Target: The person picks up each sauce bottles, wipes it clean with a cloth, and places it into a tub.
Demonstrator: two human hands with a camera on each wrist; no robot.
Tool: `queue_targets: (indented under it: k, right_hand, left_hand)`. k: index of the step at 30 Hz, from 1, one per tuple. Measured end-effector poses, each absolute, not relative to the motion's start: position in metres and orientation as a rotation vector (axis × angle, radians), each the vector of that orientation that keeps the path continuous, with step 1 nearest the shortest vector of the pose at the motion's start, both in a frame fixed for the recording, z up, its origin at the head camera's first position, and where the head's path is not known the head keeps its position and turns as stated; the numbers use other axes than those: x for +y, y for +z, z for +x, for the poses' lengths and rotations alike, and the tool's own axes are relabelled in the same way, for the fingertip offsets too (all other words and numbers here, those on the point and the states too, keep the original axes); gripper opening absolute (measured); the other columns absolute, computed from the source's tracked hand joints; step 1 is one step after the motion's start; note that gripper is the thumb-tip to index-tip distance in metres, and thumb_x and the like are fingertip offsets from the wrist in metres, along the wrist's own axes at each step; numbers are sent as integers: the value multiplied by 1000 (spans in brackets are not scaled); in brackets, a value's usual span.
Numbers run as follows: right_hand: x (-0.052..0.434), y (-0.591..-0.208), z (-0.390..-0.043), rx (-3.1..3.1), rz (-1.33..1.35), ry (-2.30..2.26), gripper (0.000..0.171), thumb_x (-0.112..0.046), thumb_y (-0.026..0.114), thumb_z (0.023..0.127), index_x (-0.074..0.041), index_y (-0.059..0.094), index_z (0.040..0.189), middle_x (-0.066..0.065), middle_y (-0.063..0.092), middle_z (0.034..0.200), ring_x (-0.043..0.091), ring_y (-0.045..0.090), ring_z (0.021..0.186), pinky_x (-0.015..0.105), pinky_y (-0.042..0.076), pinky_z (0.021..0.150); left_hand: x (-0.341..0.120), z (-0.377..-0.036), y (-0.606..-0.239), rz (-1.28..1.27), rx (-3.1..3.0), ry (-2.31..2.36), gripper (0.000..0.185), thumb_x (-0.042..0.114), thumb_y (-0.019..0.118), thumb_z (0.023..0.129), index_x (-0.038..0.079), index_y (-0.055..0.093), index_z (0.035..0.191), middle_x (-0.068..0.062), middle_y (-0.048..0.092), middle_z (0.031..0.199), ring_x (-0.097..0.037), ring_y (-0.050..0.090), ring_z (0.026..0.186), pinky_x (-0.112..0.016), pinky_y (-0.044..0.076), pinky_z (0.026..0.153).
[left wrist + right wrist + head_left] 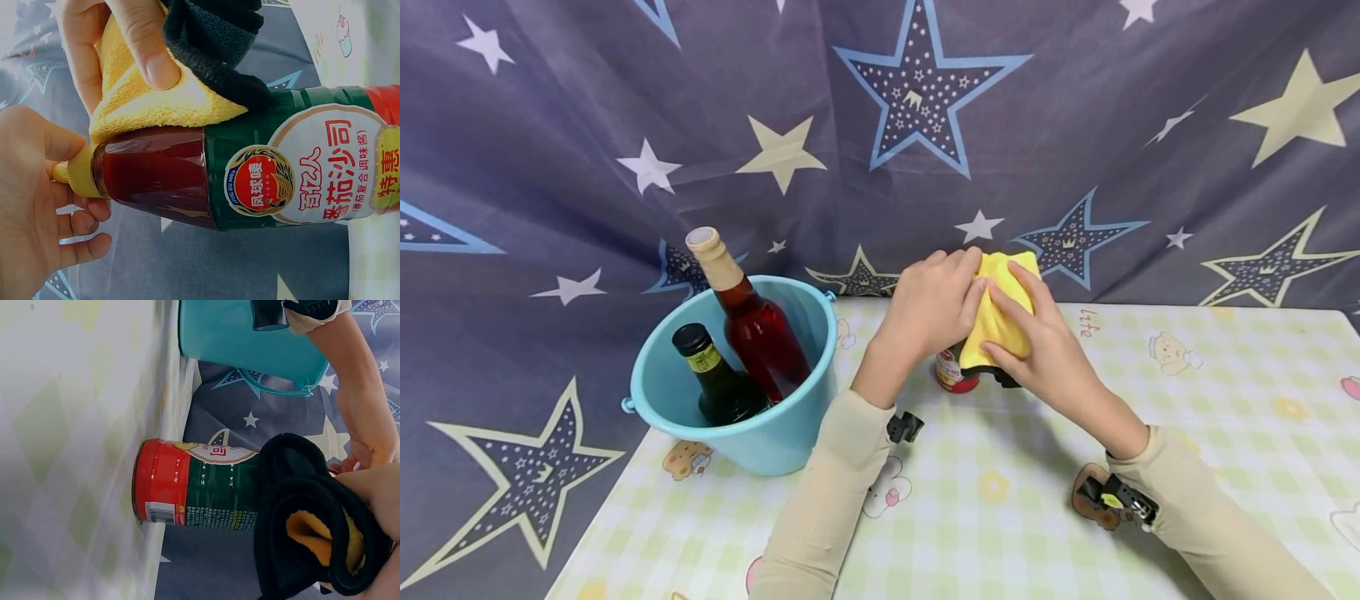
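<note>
In the middle of the head view, a ketchup bottle [953, 372] stands upright on the checked tablecloth [1000, 500], its red base down and its long axis vertical, the yellow cap [78, 176] pointing up. Most of the bottle is hidden there by the two hands and the cloth.

The left hand [928, 304] has its fingers curled around the cap and neck; I judge it steadies the bottle so that it does not tip. The right hand [1037, 342] presses a yellow cloth with black edge [1000, 321] against the upper part of the bottle, thumb and fingers pinching the cloth. In the left wrist view the cloth covers the shoulder, just above the green label [294, 169].

At the left of the head view, a light blue bucket [760, 433] near the table edge holds a red liquor bottle [752, 321], leaning, and a dark bottle [715, 379].
</note>
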State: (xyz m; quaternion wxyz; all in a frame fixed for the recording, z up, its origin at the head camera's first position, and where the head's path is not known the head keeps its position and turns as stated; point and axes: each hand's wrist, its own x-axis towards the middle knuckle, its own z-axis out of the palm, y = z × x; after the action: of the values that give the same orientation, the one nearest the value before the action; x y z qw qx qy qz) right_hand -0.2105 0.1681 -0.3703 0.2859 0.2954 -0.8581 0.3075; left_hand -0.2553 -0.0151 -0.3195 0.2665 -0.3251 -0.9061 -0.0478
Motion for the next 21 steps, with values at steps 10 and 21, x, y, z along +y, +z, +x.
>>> queue_targets:
  k: [10, 21]
  right_hand:
    - [167, -370, -208, -2358, 759, 761, 68, -5, 86, 79, 2, 57, 141, 30, 35, 156, 52, 46, 136, 63, 46, 104]
    - [167, -368, -208, -2432, 743, 762, 70, -6, 85, 80, 4, 54, 143, 30, 34, 157, 53, 44, 137, 63, 44, 106]
  left_hand:
    - [-16, -254, -319, -879, -2466, -147, 21, 29, 44, 107, 12, 55, 105, 0, 63, 88, -21, 56, 73, -30, 49, 64]
    - [-16, -256, -320, -890, -2458, -171, 20, 29, 45, 107, 12, 54, 102, 1, 60, 84, -19, 52, 70, -28, 46, 61]
